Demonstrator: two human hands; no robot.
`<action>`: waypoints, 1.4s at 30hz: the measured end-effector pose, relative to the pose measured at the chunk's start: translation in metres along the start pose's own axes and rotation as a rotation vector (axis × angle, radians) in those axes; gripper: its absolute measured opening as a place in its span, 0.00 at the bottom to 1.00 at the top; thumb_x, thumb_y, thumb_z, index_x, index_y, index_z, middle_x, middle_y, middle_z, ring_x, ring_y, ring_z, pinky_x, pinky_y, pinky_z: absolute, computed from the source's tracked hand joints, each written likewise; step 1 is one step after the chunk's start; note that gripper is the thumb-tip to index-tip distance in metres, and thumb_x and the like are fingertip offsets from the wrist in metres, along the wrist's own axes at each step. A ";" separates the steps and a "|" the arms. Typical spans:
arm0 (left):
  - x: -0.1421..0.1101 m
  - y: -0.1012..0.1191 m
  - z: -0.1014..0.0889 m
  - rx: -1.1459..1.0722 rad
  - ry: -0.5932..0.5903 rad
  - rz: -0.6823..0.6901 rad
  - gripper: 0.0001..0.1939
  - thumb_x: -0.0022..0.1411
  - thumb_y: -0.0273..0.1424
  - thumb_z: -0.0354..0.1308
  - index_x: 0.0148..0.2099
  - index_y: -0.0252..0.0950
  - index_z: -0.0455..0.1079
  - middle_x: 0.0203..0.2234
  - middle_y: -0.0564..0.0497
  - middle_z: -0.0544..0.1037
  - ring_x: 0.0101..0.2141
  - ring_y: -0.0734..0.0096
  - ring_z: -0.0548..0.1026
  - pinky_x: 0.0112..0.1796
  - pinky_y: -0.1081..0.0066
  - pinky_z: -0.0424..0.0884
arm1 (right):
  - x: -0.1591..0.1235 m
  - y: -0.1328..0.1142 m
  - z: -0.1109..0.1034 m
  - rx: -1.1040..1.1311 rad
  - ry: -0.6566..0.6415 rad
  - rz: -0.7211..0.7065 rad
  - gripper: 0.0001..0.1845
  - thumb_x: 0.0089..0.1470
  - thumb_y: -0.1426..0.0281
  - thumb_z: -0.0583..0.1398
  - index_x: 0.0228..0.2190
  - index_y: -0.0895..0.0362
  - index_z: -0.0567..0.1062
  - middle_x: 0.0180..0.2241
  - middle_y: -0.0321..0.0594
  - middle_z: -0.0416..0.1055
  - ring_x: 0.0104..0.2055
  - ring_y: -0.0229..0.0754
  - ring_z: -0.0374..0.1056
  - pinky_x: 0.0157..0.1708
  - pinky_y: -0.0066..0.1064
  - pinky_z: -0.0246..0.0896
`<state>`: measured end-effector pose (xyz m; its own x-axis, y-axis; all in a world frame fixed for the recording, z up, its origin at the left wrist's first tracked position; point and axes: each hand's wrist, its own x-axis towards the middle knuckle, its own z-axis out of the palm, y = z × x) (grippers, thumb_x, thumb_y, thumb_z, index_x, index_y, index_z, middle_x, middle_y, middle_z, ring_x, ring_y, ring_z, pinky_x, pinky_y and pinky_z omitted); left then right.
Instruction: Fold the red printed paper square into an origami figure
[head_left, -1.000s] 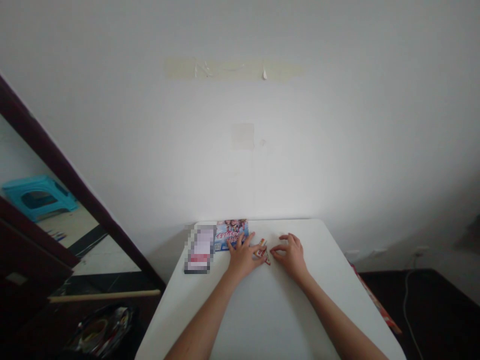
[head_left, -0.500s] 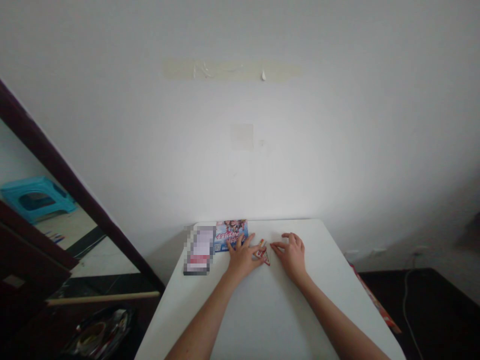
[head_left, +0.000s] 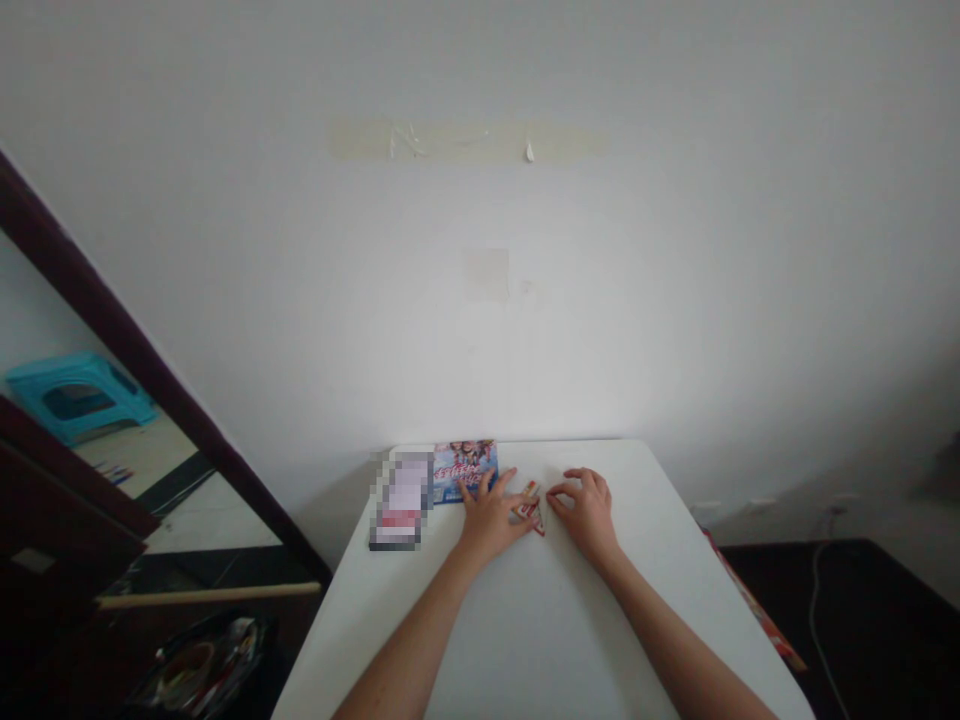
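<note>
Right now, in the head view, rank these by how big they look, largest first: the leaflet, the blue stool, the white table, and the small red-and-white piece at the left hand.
1. White table
2. Blue stool
3. Leaflet, partly covered by the left hand
4. Small red-and-white piece

A turquoise plastic stool point(head_left: 71, 370) shows past a slanting dark maroon frame point(head_left: 142, 358), above 1 pale wooden stick point(head_left: 210, 596). The plain white wall point(head_left: 712, 250) bears 1 yellowish horizontal strip point(head_left: 465, 140) over 1 beige square patch point(head_left: 487, 275); rightward, a thin pale cable point(head_left: 813, 600) trails.
</note>
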<state>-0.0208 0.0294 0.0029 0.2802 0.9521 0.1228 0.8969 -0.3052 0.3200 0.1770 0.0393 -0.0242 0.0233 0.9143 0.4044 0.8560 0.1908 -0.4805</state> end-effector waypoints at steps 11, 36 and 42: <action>0.001 0.000 0.000 -0.018 -0.015 -0.034 0.20 0.57 0.52 0.61 0.53 0.67 0.71 0.67 0.60 0.58 0.66 0.41 0.49 0.57 0.27 0.30 | -0.001 -0.008 -0.002 -0.034 -0.005 0.030 0.06 0.54 0.62 0.62 0.33 0.44 0.81 0.49 0.39 0.68 0.57 0.50 0.56 0.59 0.46 0.47; 0.001 0.000 -0.001 -0.011 -0.018 -0.056 0.22 0.55 0.56 0.60 0.53 0.68 0.71 0.66 0.60 0.59 0.66 0.40 0.48 0.57 0.25 0.30 | -0.009 0.005 -0.015 -0.032 -0.240 -0.117 0.25 0.45 0.55 0.67 0.47 0.43 0.74 0.59 0.41 0.62 0.66 0.55 0.50 0.64 0.60 0.39; 0.001 0.002 -0.002 0.011 -0.016 -0.058 0.20 0.57 0.55 0.58 0.53 0.68 0.71 0.67 0.60 0.58 0.66 0.41 0.47 0.57 0.25 0.31 | -0.010 0.006 -0.017 -0.048 -0.239 -0.151 0.30 0.44 0.50 0.66 0.49 0.43 0.73 0.60 0.43 0.61 0.65 0.55 0.52 0.63 0.61 0.40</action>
<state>-0.0196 0.0301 0.0050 0.2328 0.9684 0.0892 0.9155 -0.2492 0.3159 0.1907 0.0258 -0.0183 -0.2234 0.9363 0.2708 0.8644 0.3187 -0.3889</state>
